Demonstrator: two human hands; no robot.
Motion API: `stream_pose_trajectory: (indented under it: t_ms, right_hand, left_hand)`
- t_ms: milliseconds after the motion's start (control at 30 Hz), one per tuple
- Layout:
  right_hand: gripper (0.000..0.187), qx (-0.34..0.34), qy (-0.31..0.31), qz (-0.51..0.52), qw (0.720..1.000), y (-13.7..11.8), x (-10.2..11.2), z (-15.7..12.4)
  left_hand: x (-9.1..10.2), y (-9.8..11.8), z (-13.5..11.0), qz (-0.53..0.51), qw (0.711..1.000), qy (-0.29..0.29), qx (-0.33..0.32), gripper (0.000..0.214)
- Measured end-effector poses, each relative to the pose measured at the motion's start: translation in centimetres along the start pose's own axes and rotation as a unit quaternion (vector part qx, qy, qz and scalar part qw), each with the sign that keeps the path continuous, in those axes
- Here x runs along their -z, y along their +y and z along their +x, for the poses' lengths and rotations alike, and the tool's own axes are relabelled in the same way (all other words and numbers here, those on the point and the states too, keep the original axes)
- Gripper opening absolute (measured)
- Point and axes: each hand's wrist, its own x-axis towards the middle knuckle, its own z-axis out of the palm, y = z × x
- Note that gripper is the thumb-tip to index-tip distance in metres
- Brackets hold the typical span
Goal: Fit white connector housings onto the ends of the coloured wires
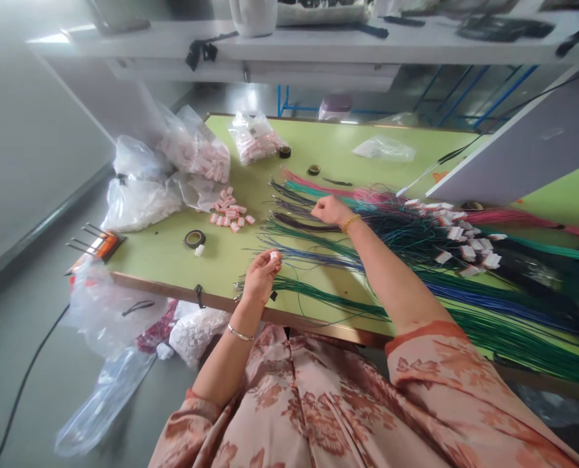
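Note:
My left hand point(261, 276) is raised over the near edge of the green table point(172, 253) and pinches a small white connector point(273, 255) between its fingertips. My right hand point(329, 210) reaches further out, its fingers curled down on the ends of the dark wire bundles point(296, 224). What it grips is hidden under the fingers. Bundles of green, blue, black and pink wires point(416, 286) fan across the table to the right, several with white connectors point(465, 244) on them.
A loose heap of pink-and-white connectors point(229, 214) lies left of the wires. Plastic bags of parts point(196, 153) stand at the far left. A black tape roll point(194, 238) and two smaller rolls point(284, 151) sit on the table. Bags hang below the table's edge point(118, 312).

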Motion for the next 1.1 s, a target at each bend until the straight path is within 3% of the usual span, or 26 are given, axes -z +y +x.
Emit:
stream_pose_trajectory:
  t_ms: [100,267,467,767,1100]
  right_hand:
    - [0.013,0.022,-0.013,0.044,0.999,-1.0,0.2,-0.1]
    - [0.015,0.114,-0.023,0.153,0.981,-5.1,-1.0,-0.9]
    - [0.016,0.172,-0.065,0.235,0.954,-8.8,-1.2,-4.0]
    - [0.017,0.135,-0.078,0.284,0.946,-7.9,-2.4,-10.0]
    - [0.012,0.137,-0.01,0.227,0.964,-6.7,-4.0,-11.9]
  left_hand:
    - [-0.1,0.0,0.1,-0.003,1.0,0.002,0.0,0.035]
    - [-0.2,-0.1,0.0,-0.005,1.0,0.003,-0.001,0.033]
    - [-0.5,0.3,-0.1,-0.027,0.999,0.013,-0.012,0.031]
    - [-1.8,0.9,0.1,-0.07,0.997,-0.022,0.002,0.024]
    - [-2.1,0.3,0.0,-0.06,0.998,-0.028,0.021,0.025]
